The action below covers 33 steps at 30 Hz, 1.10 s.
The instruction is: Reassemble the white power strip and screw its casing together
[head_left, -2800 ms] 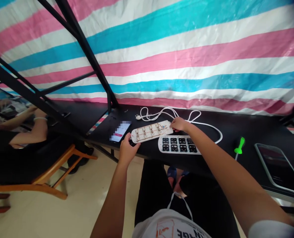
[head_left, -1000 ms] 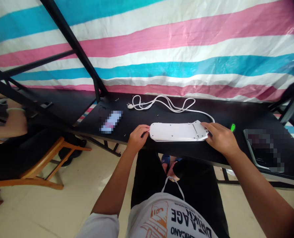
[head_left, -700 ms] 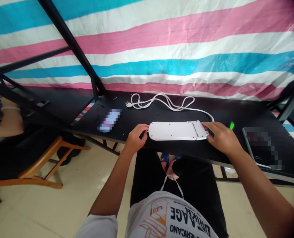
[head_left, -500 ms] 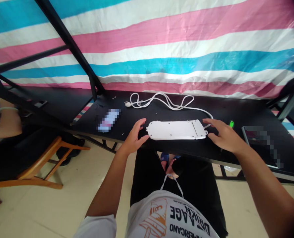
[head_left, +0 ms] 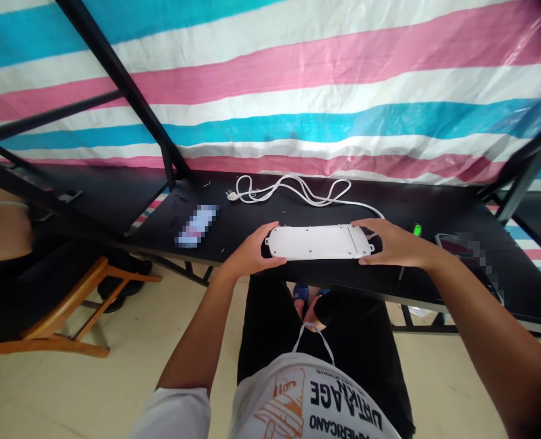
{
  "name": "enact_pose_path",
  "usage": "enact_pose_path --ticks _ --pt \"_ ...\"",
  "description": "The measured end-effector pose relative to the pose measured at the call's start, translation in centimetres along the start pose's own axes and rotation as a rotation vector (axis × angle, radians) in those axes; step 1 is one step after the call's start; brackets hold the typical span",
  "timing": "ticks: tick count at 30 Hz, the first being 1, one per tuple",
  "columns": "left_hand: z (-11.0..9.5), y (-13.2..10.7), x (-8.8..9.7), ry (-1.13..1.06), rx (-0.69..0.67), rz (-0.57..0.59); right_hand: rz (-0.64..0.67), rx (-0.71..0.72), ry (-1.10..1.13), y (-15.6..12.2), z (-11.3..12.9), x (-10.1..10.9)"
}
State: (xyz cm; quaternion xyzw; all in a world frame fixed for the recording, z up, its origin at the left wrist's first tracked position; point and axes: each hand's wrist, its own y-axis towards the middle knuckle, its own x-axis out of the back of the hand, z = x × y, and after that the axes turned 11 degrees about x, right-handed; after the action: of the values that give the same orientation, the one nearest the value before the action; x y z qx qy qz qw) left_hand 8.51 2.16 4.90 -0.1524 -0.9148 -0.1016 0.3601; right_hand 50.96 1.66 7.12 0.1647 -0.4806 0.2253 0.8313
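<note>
A white power strip (head_left: 318, 241) lies back side up, its two halves put together, near the front edge of a black table (head_left: 261, 210). My left hand (head_left: 251, 251) grips its left end and my right hand (head_left: 392, 243) grips its right end. Its white cable (head_left: 293, 190) runs from the right end and loops across the table behind it, ending in a plug at the left.
A phone (head_left: 196, 225) lies left of the strip. A green-handled screwdriver (head_left: 415, 231) and a second phone (head_left: 466, 253) lie to the right. Black frame posts (head_left: 115, 79) rise at the left. A wooden chair (head_left: 64, 311) and another person's arm (head_left: 0, 228) are at far left.
Earlier the strip lay open in two halves with the insides showing. The halves are now joined and face down. My hands let go for a moment, then closed on both ends.
</note>
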Motion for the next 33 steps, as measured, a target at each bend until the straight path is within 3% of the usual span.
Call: enact_pose_path --ticks 6,11,15,26,33 --pt "0.5 0.4 -0.1 -0.026 -0.036 -0.032 -0.017 -0.001 0.036 -0.2 0.0 0.5" --pt "0.3 0.8 0.0 -0.083 -0.135 -0.129 -0.078 0.000 0.059 -0.1 0.1 1.1" --pt "0.5 0.8 -0.5 -0.126 -0.121 -0.159 -0.055 -0.011 0.074 0.5 -0.1 1.2" --pt "1.4 0.2 -1.6 -0.085 -0.072 -0.108 -0.024 0.058 0.055 1.0 -0.9 0.3" --pt "0.3 0.9 -0.8 0.084 -0.029 -0.027 0.054 0.072 -0.059 1.3 0.7 0.8"
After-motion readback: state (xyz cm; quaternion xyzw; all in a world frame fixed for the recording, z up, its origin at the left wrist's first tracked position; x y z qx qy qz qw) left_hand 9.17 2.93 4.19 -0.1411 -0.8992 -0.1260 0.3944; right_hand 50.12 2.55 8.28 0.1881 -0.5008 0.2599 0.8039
